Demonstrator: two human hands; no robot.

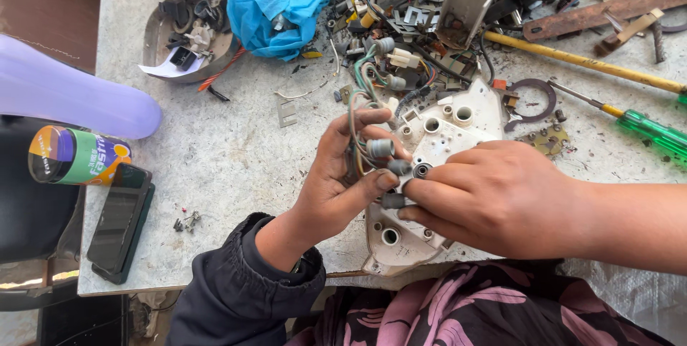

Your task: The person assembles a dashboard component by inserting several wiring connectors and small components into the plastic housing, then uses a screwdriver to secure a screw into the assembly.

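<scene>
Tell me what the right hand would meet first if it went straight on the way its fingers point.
The right hand points left; its fingertips already touch a small grey socket, with the left hand's thumb right behind it.

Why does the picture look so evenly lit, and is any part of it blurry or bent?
Head view: soft daylight, only faint shadows under the left hand and right hand; the hands and white plastic panel are sharp; the purple object at the left edge is soft and stretched by the wide lens; the green-handled screwdriver shows slight glare.
</scene>
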